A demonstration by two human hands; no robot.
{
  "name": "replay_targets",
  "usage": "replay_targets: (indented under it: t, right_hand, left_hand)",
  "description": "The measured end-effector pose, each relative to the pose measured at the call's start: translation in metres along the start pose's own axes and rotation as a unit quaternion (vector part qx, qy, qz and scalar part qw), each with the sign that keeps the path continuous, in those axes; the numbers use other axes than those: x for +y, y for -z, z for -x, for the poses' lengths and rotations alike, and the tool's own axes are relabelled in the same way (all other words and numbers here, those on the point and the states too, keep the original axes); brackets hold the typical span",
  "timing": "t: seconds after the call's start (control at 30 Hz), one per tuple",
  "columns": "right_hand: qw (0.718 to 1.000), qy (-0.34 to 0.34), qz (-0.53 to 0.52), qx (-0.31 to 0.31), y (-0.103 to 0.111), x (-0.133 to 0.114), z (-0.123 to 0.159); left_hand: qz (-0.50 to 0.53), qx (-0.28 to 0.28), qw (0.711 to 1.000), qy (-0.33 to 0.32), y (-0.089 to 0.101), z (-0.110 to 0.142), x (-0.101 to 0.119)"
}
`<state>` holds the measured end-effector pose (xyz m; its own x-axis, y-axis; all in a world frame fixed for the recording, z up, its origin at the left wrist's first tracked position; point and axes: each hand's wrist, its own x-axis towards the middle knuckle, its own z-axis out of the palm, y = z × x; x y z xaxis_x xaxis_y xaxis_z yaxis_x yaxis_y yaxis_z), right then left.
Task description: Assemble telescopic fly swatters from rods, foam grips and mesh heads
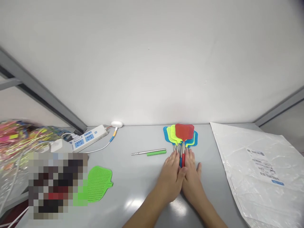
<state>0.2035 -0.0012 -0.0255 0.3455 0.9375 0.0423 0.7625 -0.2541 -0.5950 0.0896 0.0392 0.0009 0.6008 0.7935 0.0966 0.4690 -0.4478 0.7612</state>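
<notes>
Several fly swatters lie bunched together near the wall, with a red fly swatter on top, yellow fly swatter heads fanned under it and a blue fly swatter head at the right. My left hand rests with outstretched fingers over the handles on the left side of the bunch. Beside it, my right hand lies flat along the right side, the thumb pointing outward. Between the hands a red handle shows; most other handles are hidden beneath the fingers.
Left of the bunch are a metal rod and a green handle. A loose green fly swatter head lies farther left, partly blurred out. A power strip and plastic-wrapped colourful items stand beyond. A white plastic bag covers the right side.
</notes>
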Motion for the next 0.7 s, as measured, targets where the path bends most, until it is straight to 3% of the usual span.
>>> replay_targets:
  t: [0.17,0.33,0.53,0.6,0.7]
  right_hand:
    - [0.995,0.018,-0.098,0.018,0.008,0.009,0.007]
    - [0.971,0.053,-0.216,0.09,0.019,0.005,0.012]
    - [0.963,0.142,-0.169,0.152,0.042,-0.016,0.01]
    - [0.965,0.177,-0.151,0.121,0.049,-0.025,0.002]
    - [0.968,0.243,-0.059,0.007,0.049,-0.045,-0.017]
  left_hand:
    - [0.022,0.001,1.0,-0.005,0.0,0.001,0.001]
    - [0.023,0.014,0.999,-0.022,0.004,0.002,0.008]
    - [-0.068,0.114,0.99,-0.042,0.037,0.009,-0.004]
    - [-0.121,0.14,0.983,-0.007,0.05,0.019,-0.015]
    - [-0.183,0.141,0.972,0.033,0.063,0.042,-0.028]
